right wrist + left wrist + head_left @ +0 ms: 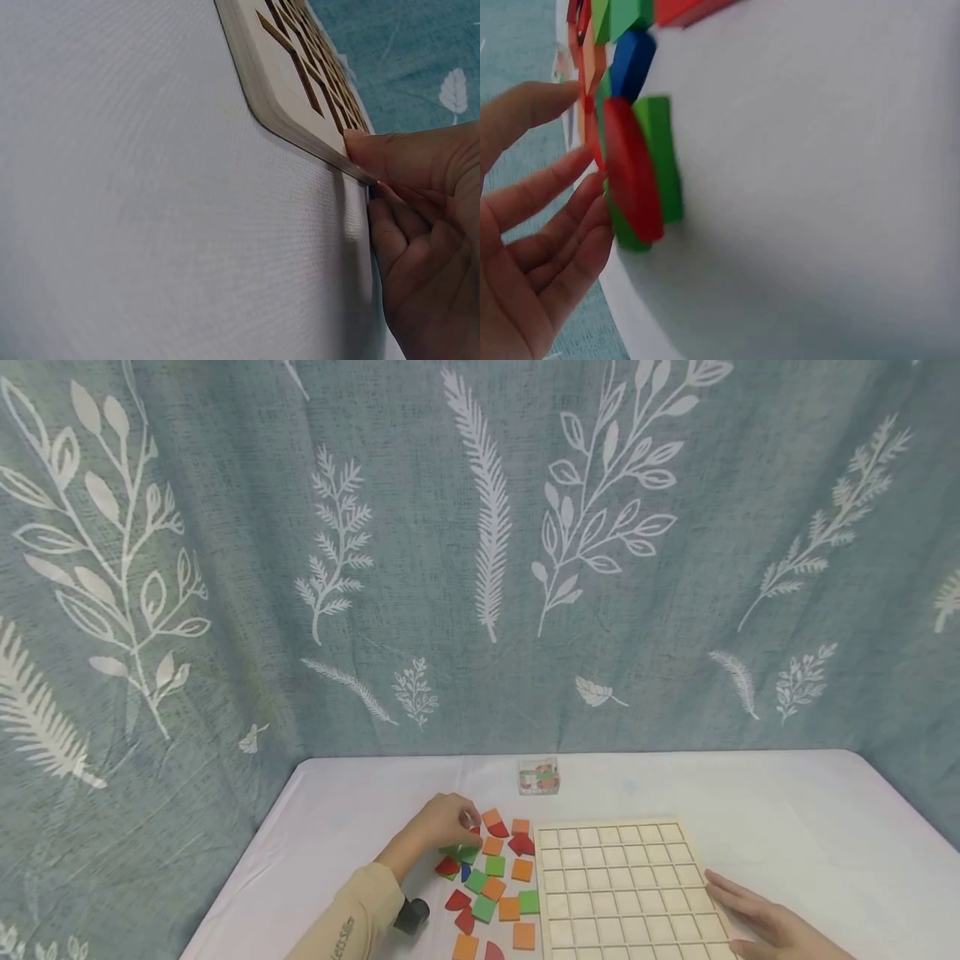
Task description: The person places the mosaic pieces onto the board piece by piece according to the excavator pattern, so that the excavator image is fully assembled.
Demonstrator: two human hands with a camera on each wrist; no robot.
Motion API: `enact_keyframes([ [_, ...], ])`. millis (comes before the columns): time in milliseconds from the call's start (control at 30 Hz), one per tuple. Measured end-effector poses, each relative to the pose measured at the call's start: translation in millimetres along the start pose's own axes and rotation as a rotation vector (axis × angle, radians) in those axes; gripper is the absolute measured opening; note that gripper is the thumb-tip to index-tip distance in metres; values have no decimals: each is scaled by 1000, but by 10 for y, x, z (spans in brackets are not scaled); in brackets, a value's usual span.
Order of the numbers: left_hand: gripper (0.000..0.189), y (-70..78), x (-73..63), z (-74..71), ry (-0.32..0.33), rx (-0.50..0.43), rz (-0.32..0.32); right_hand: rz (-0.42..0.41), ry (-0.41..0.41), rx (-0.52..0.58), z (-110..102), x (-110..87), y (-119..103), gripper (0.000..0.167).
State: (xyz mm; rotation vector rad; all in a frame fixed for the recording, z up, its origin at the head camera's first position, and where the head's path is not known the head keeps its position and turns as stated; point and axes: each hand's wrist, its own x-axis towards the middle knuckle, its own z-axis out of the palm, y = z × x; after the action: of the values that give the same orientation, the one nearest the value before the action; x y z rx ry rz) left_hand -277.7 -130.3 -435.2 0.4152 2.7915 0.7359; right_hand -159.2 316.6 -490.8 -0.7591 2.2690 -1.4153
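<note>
While right fingers (738, 897) pinch the board (618, 882), coloured blocks (635, 180) lie against parted left fingers (544, 184).

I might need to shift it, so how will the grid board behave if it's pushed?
The board is probably stiff: its straight edges show no sag. Lying broad and flat, it seems likelier to slide than tip. The white cloth under it looks woven, so it might drag a little.

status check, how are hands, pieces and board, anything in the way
Left hand among pieces, grip unclear. Right hand holding board by its right edge. Pieces loose left of board, some overlapping. Box beyond, seemingly out of the way.
</note>
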Motion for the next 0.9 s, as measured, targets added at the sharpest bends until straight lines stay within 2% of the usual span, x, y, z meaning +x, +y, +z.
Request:
enact_keyframes([
  [167, 23, 12, -18, 65, 77, 14, -22, 16, 2, -2, -6, 1, 10, 53],
  [267, 21, 9, -34, 108, 120, 23, -16, 78, -7, 6, -3, 8, -4, 53],
  [367, 18, 11, -47, 137, 144, 17, -5, 74, 1, -18, 2, 10, -8, 53],
  [400, 17, 12, -46, 142, 148, 14, -1, 73, 3, -21, 2, 9, -6, 53],
  [533, 16, 3, -25, 182, 143, -8, 5, -9, 37, -156, 1, -11, 20, 57],
  [633, 17, -9, -14, 197, 132, -31, -3, 22, 28, -172, -12, -18, 5, 59],
  [733, 17, -14, -12, 195, 125, -62, -23, 59, 4, -139, -27, -20, -16, 60],
  [900, 17, 32, 10, 136, 168, -94, -21, 80, 3, -141, -41, -11, -30, 63],
])
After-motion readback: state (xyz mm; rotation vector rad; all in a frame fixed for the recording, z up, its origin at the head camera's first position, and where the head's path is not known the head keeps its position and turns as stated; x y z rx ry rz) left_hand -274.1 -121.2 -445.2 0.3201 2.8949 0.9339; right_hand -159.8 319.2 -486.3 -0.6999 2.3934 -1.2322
